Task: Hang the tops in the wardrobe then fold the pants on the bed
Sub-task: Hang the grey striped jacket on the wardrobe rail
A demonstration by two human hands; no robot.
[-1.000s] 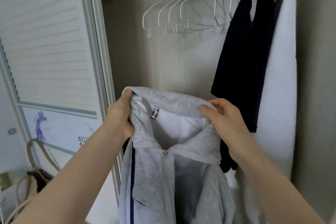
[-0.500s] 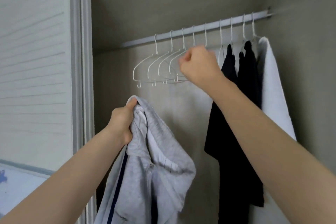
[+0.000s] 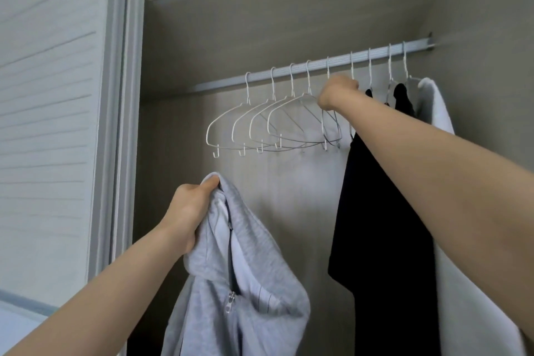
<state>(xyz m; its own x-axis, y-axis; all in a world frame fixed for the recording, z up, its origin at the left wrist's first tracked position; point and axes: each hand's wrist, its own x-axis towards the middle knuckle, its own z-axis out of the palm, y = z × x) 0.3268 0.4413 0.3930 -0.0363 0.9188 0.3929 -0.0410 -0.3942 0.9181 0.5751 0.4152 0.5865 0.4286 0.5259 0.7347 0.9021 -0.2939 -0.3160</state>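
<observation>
- We see a light grey zip jacket (image 3: 231, 283) with a white lining and a grey zip.
- We see white wire hangers (image 3: 254, 124) on a pale grey rail (image 3: 289, 71).
- We see a black top (image 3: 384, 225) beside a white garment (image 3: 439, 113).
- We see the wardrobe (image 3: 260, 23) inside in dull beige-grey, and its door (image 3: 52, 124) pale grey-white with fine horizontal lines.

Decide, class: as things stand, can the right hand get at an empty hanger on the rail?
Probably yes. The right hand is already up at the rail, seemingly closed around the neck of an empty hanger. Nothing blocks it; the left hand holds the hoodie lower down.
</observation>
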